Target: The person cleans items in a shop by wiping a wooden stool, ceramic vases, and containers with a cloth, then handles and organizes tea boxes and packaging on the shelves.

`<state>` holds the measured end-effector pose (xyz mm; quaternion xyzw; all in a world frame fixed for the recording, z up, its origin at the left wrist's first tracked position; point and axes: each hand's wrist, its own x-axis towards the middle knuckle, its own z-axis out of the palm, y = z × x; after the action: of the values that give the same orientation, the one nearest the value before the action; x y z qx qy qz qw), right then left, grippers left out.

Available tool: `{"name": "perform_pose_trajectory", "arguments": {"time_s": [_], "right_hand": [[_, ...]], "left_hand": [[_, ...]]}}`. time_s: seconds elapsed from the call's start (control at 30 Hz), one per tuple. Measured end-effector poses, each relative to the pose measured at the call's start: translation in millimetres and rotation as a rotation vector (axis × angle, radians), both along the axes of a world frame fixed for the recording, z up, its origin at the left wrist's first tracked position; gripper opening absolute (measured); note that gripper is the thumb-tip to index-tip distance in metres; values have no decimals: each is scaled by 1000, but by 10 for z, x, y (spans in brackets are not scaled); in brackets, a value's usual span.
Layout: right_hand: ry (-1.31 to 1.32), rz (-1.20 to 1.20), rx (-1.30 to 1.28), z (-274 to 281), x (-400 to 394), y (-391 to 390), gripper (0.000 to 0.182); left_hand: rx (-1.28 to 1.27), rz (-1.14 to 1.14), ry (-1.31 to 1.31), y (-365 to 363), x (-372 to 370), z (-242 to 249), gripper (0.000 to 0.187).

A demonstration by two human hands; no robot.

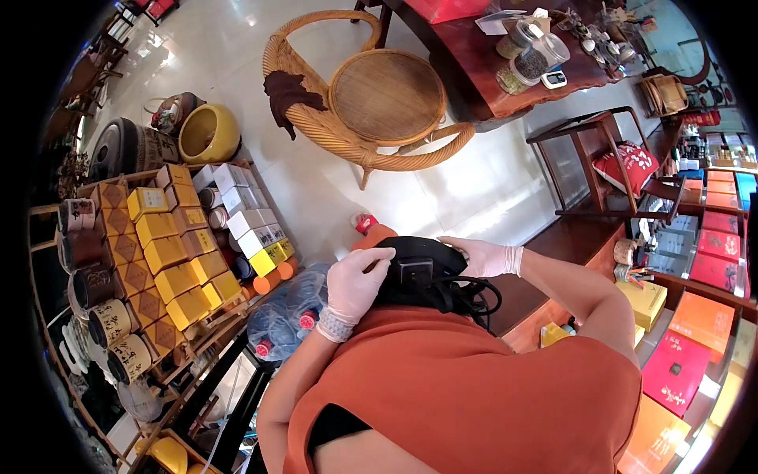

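Black gear [417, 272] sat against our orange top [458, 363], seemingly light and stiff-cased, its cables [467, 298] floppy; its sides looked the best hold. Our left hand [357, 283] curled at one edge, our right hand [483, 257] at the other; we couldn't tell whether either pinched it.

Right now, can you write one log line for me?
left hand: gloved, by black item | right hand: gloved, by item's other side | wicker chair: ahead | dark cloth: on chair
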<state>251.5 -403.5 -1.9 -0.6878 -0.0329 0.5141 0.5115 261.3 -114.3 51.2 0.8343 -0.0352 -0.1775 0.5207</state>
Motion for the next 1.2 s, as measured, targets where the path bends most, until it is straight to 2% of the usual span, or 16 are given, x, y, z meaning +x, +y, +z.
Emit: {"name": "perform_pose_trajectory", "arguments": {"time_s": [0.37,0.47,0.6,0.8,1.2], "right_hand": [[235,110,132,122,199,27,116],[362,-44,250,111,266,-23,102],[356,-39,215,76,356,33,96],[252,16,76,-33,394,30,101],[287,38,36,-44,426,-89,101]], "left_hand": [[-30,20,-13,17,1,-15,16],[-22,22,1,14,21,-4,16],[-15,17,-22,-18,25,-16,16],[-40,29,-27,-51,26,-24,16],[-23,21,-27,-143,56,-10,15]]}}
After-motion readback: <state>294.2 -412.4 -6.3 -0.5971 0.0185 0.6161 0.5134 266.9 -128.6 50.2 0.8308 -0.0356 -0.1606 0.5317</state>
